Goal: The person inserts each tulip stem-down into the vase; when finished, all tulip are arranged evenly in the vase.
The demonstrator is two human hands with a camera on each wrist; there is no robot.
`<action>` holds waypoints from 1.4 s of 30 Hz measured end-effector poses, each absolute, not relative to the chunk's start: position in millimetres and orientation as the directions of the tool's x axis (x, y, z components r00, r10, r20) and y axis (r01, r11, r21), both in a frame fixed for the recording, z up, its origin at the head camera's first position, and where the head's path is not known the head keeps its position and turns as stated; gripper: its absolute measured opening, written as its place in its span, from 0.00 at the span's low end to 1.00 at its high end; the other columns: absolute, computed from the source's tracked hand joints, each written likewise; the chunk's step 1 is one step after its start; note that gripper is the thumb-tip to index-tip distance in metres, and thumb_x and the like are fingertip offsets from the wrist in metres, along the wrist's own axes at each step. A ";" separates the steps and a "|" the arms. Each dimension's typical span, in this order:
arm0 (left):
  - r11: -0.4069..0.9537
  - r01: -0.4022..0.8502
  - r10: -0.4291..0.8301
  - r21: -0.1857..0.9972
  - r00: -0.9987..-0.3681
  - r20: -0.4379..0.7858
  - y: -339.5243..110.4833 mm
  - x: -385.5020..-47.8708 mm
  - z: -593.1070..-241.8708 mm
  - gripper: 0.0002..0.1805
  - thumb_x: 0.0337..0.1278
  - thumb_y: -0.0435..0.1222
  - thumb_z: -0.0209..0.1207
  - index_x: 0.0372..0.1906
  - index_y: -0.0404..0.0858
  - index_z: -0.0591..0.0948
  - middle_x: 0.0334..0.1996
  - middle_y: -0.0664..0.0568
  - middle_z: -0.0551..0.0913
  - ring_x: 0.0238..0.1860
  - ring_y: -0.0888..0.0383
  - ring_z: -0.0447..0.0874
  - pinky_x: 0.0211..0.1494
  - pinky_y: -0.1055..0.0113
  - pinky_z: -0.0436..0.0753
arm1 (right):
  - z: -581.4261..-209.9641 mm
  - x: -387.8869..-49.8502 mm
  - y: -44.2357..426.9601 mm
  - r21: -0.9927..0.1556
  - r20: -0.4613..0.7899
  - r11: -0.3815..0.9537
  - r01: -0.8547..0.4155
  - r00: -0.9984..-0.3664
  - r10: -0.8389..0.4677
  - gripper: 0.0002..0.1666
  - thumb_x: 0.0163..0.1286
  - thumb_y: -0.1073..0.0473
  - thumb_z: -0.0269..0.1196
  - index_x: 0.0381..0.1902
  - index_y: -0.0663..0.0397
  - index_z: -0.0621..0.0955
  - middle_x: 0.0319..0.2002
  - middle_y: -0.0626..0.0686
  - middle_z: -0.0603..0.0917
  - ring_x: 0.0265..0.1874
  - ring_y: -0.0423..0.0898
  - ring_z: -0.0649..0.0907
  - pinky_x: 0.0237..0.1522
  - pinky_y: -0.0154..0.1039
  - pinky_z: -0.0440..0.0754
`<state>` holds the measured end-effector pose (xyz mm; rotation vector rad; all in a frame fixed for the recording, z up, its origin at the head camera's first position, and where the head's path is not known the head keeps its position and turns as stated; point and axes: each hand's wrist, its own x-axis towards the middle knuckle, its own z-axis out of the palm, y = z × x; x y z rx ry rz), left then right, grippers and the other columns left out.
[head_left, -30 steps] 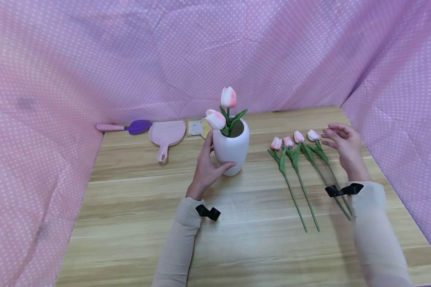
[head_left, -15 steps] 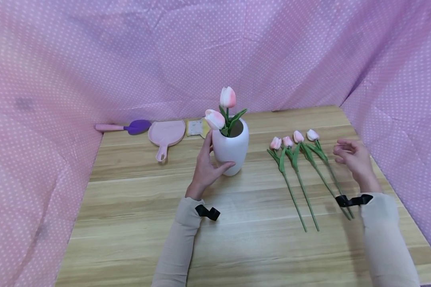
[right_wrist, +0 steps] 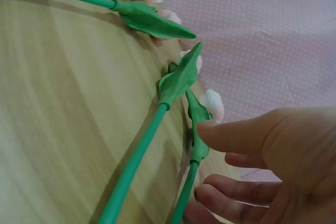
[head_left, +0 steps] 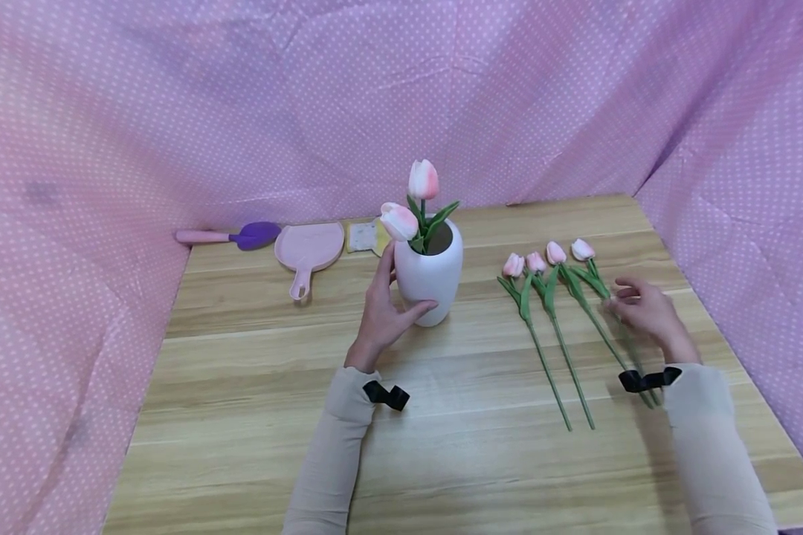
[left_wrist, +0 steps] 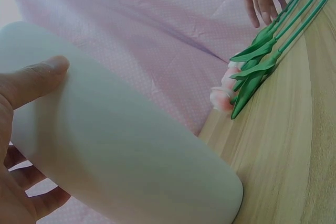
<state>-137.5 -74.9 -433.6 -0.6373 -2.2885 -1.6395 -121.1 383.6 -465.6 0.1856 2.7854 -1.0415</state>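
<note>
My left hand (head_left: pixel 381 318) grips the side of a white vase (head_left: pixel 436 286), thumb in front and fingers behind. Two pink-and-white artificial tulips stand in the vase; one bloom (head_left: pixel 424 179) rises above the other bloom (head_left: pixel 399 221). On the right, several tulips lie in a row on the table (head_left: pixel 462 461), blooms toward the back. My right hand (head_left: pixel 650 312) is at the rightmost tulip (head_left: pixel 583 250), just below its leaves. In the right wrist view, thumb and fingers are apart around its green stem (right_wrist: pixel 185 195), without a visible pinch.
At the back left lie a purple trowel (head_left: pixel 257 235) with a pink handle, a pink dustpan (head_left: pixel 309 245) and a yellow-edged patterned item (head_left: pixel 361 237), partly hidden by the vase and left hand. A pink dotted cloth (head_left: pixel 348 104) hangs behind the table.
My right hand first drew back toward me and to the right, away from the blooms. It then came left and lower to the rightmost stem. The left hand stays on the vase.
</note>
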 end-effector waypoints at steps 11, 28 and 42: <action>0.266 0.512 0.191 0.817 -0.859 0.476 -74.8 -137.0 -434.8 0.60 0.42 0.33 0.78 0.79 0.40 0.53 0.72 0.43 0.68 0.68 0.44 0.73 0.67 0.46 0.78 | -464.9 -125.3 378.6 -0.453 -0.243 0.879 0.152 -0.969 0.042 0.33 0.70 0.53 0.62 0.60 0.77 0.73 0.52 0.76 0.81 0.50 0.72 0.81 0.50 0.63 0.79; 0.277 0.503 0.195 0.818 -0.864 0.465 -74.5 -137.2 -434.7 0.60 0.42 0.34 0.78 0.79 0.41 0.53 0.71 0.44 0.69 0.68 0.45 0.73 0.67 0.47 0.78 | -460.0 -129.0 385.6 -0.438 -0.271 0.883 0.169 -0.961 0.050 0.24 0.66 0.61 0.65 0.51 0.77 0.80 0.35 0.65 0.89 0.26 0.44 0.84 0.32 0.38 0.80; 0.276 0.488 0.194 0.828 -0.872 0.449 -74.8 -137.6 -435.0 0.61 0.42 0.34 0.78 0.79 0.42 0.52 0.72 0.45 0.69 0.68 0.46 0.73 0.67 0.47 0.77 | -461.8 -129.9 418.4 -0.761 -0.530 0.472 0.445 -0.846 -0.056 0.19 0.75 0.65 0.57 0.58 0.73 0.75 0.30 0.31 0.84 0.32 0.29 0.85 0.37 0.32 0.88</action>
